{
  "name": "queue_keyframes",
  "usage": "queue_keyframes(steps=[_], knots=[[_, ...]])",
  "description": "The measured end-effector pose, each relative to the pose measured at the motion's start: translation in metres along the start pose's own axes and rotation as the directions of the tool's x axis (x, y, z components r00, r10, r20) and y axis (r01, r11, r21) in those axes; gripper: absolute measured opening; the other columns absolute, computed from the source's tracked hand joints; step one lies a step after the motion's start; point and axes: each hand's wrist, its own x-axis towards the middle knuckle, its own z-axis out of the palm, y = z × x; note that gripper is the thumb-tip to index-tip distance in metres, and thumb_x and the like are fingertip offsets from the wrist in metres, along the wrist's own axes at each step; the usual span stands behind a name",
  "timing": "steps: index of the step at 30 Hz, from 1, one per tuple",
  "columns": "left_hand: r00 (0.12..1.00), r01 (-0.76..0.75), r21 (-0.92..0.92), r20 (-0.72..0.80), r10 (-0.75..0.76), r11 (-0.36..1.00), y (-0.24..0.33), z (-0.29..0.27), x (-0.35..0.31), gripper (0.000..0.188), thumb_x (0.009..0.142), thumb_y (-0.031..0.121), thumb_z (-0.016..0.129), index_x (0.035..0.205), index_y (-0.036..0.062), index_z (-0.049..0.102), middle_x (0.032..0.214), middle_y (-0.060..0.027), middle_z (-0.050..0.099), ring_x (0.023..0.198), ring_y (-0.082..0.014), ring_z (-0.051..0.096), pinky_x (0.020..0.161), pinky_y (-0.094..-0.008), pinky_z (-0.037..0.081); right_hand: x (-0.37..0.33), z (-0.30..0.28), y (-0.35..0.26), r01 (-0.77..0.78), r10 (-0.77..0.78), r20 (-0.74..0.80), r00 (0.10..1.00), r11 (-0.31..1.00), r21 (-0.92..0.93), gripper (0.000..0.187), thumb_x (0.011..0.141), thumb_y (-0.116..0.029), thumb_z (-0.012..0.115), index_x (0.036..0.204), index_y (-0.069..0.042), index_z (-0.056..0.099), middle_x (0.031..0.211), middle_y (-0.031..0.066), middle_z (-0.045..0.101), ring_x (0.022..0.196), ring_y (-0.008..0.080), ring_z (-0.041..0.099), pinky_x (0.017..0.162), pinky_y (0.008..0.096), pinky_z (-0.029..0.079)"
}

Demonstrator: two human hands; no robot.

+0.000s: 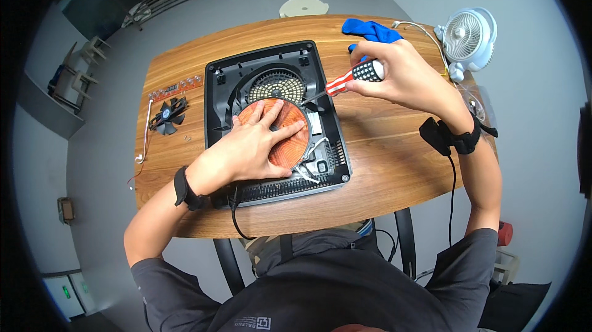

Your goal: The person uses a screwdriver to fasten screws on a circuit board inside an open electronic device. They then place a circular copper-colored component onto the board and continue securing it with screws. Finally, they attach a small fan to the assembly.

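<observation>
A round copper coil (pixel 289 150) lies inside an open black appliance housing (pixel 216 100), with white wires (pixel 306 174) along its right edge. My left hand (pixel 256 141) presses flat on the coil, fingers spread. My right hand (pixel 394 76) grips a screwdriver (pixel 340 84) by its red, white and black patterned handle. The shaft slants down to the left, and its tip is at the coil's upper right rim; I cannot tell if it sits in a screw. Behind the coil shows a round vent grille (pixel 277 87) in the housing floor.
Left of the housing are a small black fan (pixel 168 116), a circuit board strip (pixel 176 87) and a thin cable (pixel 147 131). A blue cloth (pixel 373 29) lies at the back right of the wooden table (pixel 382 165). A white desk fan (pixel 467 36) stands at the right edge.
</observation>
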Motion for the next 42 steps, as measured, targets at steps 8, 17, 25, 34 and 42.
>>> queue_keyframes(steps=[8, 17, 25, 34, 42], knots=[[0.999, -0.019, -0.003, -0.028, 0.019, 1.0, -0.001, 0.003, 0.0, 0.097, 0.076, 0.062, 0.083, 0.158, 0.0298, 0.045, 0.166, -0.0278, 0.026, 0.149, -0.0578, 0.028, 0.106, -0.0775, 0.041, 0.004, -0.002, -0.009, -0.028, 0.03, 0.068, 0.997, 0.999, -0.027, 0.041, 0.085, -0.034, 0.085, 0.099, 0.0, 0.068, 0.079, 0.0185, 0.069, 0.074, 0.0338, 0.07, 0.066, 0.039, 0.054], [1.0, -0.012, -0.008, -0.016, 0.012, 1.0, -0.001, 0.002, -0.001, 0.098, 0.076, 0.064, 0.082, 0.159, 0.0289, 0.044, 0.166, -0.0285, 0.026, 0.149, -0.058, 0.028, 0.105, -0.0784, 0.041, 0.024, -0.005, -0.021, -0.032, 0.055, 0.154, 0.986, 0.989, -0.146, 0.045, 0.083, -0.038, 0.086, 0.099, 0.0, 0.07, 0.075, 0.0184, 0.07, 0.072, 0.0342, 0.07, 0.065, 0.0406, 0.054], [1.0, -0.021, 0.009, 0.001, 0.021, 1.0, -0.003, 0.003, 0.001, 0.097, 0.077, 0.066, 0.081, 0.159, 0.0288, 0.044, 0.166, -0.029, 0.025, 0.149, -0.0577, 0.029, 0.105, -0.0766, 0.042, 0.071, -0.004, -0.052, 0.061, 0.01, 0.338, 0.941, 0.978, -0.199, 0.038, 0.083, -0.027, 0.083, 0.105, 0.002, 0.072, 0.084, 0.022, 0.073, 0.08, 0.0374, 0.074, 0.074, 0.0438, 0.059], [1.0, -0.007, -0.02, 0.013, 0.008, 1.0, 0.0, -0.002, 0.0, 0.097, 0.075, 0.064, 0.083, 0.158, 0.0279, 0.046, 0.166, -0.0287, 0.025, 0.15, -0.0557, 0.029, 0.107, -0.0758, 0.042, 0.087, 0.001, -0.072, 0.101, 0.005, 0.37, 0.929, 0.959, -0.266, 0.039, 0.081, -0.025, 0.086, 0.104, 0.002, 0.069, 0.078, 0.019, 0.07, 0.078, 0.0352, 0.072, 0.069, 0.044, 0.057], [1.0, -0.016, 0.002, -0.007, 0.016, 1.0, -0.002, 0.002, 0.001, 0.097, 0.076, 0.065, 0.083, 0.158, 0.0281, 0.046, 0.166, -0.0292, 0.026, 0.149, -0.0564, 0.03, 0.108, -0.073, 0.042, 0.088, 0.001, -0.065, 0.094, 0.001, 0.358, 0.934, 0.964, -0.247, 0.04, 0.081, -0.027, 0.086, 0.103, 0.003, 0.07, 0.075, 0.0192, 0.071, 0.073, 0.0351, 0.072, 0.066, 0.0441, 0.058]])
